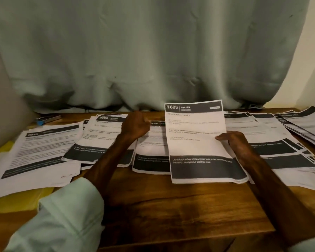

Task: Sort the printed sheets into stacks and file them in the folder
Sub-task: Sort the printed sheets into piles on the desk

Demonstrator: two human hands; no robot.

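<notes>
The right hand [235, 142] grips a printed sheet [196, 135] headed "1623 KITCHEN" by its right edge, thumb on the front, the page tilted up with its lower edge at the wooden tabletop [171, 206]. The left hand [135, 125] hangs curled like a fist above the stacks; whether it pinches anything cannot be told. One stack [151, 153] lies between the hands, another [102, 135] under the left forearm, a third [44, 148] further left, partly over a yellow folder [16, 202]. Overlapping stacks [273, 139] spread to the right of the right hand. A pale green curtain [153, 51] hangs beyond both hands.
</notes>
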